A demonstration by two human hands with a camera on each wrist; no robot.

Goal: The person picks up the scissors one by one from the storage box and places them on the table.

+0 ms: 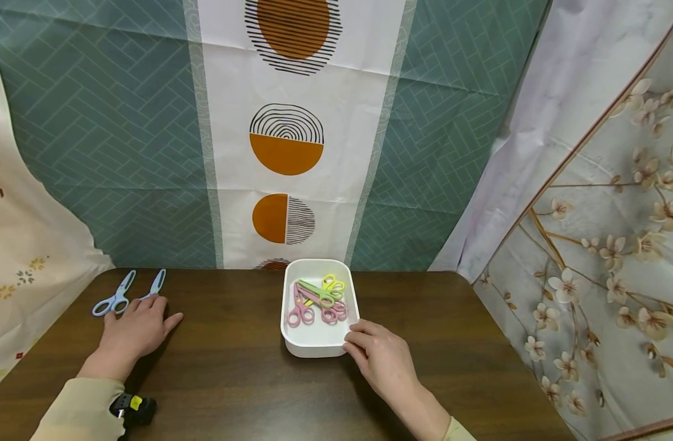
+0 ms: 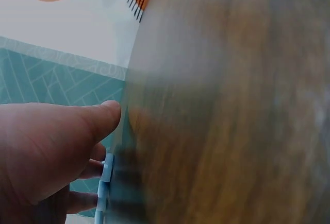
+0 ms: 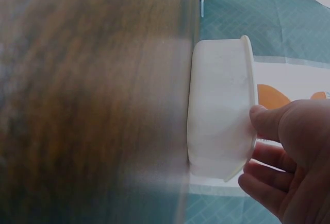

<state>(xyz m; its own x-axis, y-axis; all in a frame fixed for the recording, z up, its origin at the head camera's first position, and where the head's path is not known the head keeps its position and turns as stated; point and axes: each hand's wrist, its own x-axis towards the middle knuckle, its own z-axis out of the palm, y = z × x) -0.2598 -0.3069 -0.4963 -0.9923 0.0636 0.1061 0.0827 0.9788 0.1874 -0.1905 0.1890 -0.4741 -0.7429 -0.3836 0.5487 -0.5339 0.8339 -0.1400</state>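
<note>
Nearest the camera, saw a pale sleeve [image 1: 81, 409] leading to the person's left grip [image 1: 135, 327], spread and touching light-blue scissors [image 1: 158, 282] on the tabletop's [image 1: 226, 380] far left, perhaps to pin them. Beside these, noticed another blue pair [image 1: 116, 301]. Found the right grip [image 1: 384, 355] pinching a white container [image 1: 314, 352] by its near-right rim, presumably for steadiness; inside, saw pink scissors [image 1: 299, 301], green scissors [image 1: 312, 290] and yellow scissors [image 1: 332, 286], seemingly grouped to stay together.

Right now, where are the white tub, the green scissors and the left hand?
White tub [image 1: 315, 335]: head view, bare inside floor.
Green scissors [image 1: 316, 291]: head view, on the blades.
Left hand [image 1: 135, 327]: head view, back of the hand.
</note>
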